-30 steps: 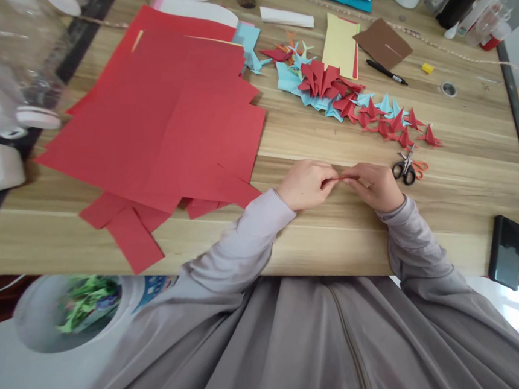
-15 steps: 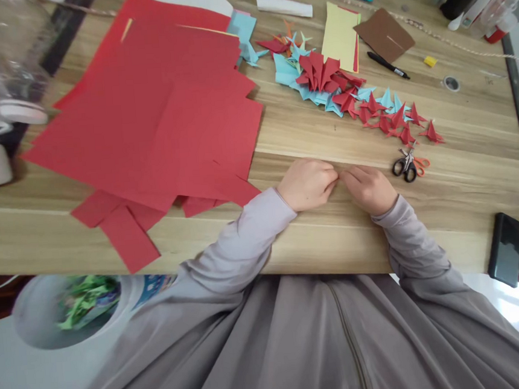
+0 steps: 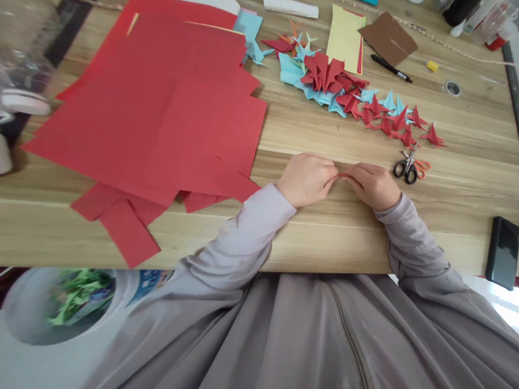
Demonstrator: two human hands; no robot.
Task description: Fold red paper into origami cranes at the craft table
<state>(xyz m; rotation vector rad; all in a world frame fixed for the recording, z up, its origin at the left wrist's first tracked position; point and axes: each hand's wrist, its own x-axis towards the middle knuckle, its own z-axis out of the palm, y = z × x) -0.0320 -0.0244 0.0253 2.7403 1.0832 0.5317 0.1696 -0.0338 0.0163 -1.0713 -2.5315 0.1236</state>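
Observation:
My left hand (image 3: 309,179) and my right hand (image 3: 373,184) are close together near the table's front edge, fingers pinched. Between the fingertips shows a thin sliver of red paper (image 3: 343,175), held from both sides; most of it is hidden by the fingers. Right of my right hand lie scissors with black handles (image 3: 405,171) and others with orange handles (image 3: 422,167). Beyond the hands, folded red paper figures (image 3: 386,125) and light blue ones (image 3: 389,101) form a long cluster. Large red sheets (image 3: 143,114) are stacked to the left of my left hand.
A black pen (image 3: 391,68), a brown paper (image 3: 389,38) and yellow paper (image 3: 343,36) lie at the back. A phone (image 3: 503,252) rests at the front right edge. Below the table's left front stands a bin (image 3: 24,309) with green scraps. Part of another person's arm shows at the lower right.
The fingertips have moved slightly apart, and the red sliver between them shows more. The camera view has shifted a little.

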